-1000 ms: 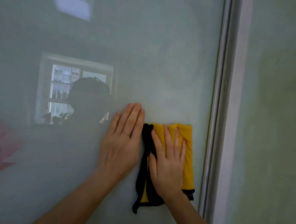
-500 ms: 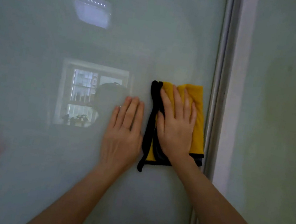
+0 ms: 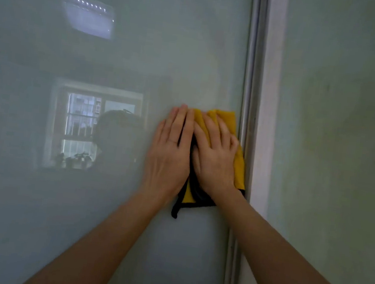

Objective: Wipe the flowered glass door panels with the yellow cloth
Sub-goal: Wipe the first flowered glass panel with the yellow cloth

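A frosted glass door panel [image 3: 91,212] fills the left and middle of the view. My right hand [image 3: 215,155] lies flat with straight fingers on the yellow cloth [image 3: 239,160], pressing it against the glass right beside the metal frame. The cloth has a black edge that hangs below the hand. My left hand [image 3: 170,154] rests flat on the glass, its fingers straight, touching the right hand and overlapping the cloth's left edge. No flower print shows in this view.
A vertical metal door frame [image 3: 253,79] runs down just right of the cloth. A second pale panel [image 3: 334,161] lies beyond it. The glass reflects a window [image 3: 81,125] and a ceiling light [image 3: 88,18].
The right hand and cloth rose along the frame, then came back down a little. The left hand closed the gap and now touches the right hand. The pink flower has left the view.
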### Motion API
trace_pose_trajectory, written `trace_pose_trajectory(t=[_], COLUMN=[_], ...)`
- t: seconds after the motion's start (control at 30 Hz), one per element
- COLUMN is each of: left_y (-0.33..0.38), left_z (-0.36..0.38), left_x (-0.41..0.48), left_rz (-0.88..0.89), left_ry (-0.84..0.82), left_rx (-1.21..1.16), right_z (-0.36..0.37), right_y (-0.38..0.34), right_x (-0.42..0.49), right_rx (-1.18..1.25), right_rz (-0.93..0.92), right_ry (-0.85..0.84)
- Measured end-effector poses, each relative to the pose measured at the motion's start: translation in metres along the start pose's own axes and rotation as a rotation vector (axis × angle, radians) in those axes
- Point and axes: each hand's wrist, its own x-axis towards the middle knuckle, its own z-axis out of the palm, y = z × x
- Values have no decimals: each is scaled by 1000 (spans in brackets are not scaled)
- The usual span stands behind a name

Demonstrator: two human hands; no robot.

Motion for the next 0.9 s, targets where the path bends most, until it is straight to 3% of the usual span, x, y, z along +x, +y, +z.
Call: trace_pose_trajectory(t=[0.1,0.3,0.43,0.7,0.8,0.9], left_y=[0,-4,-3,-2,-2,1], left_z=[11,16,19,16,16,18], left_x=[31,24,26,27,27,27], left_rz=[-27,87,91,99,125,93], left_ry=[-3,-57,-36,-50,-62,-67], left_rx=[-23,33,66,149,176,151], right_z=[4,3,-4,-41,-55,-58], right_y=[2,-6,5,31,54,61], right_x=[16,-26,-25,72,62,15], right_rx=[-18,-37,-98,-325,-434,-417], right_rz=[64,154,56,-229,-100,110], right_ry=[9,101,93,133,123,-15])
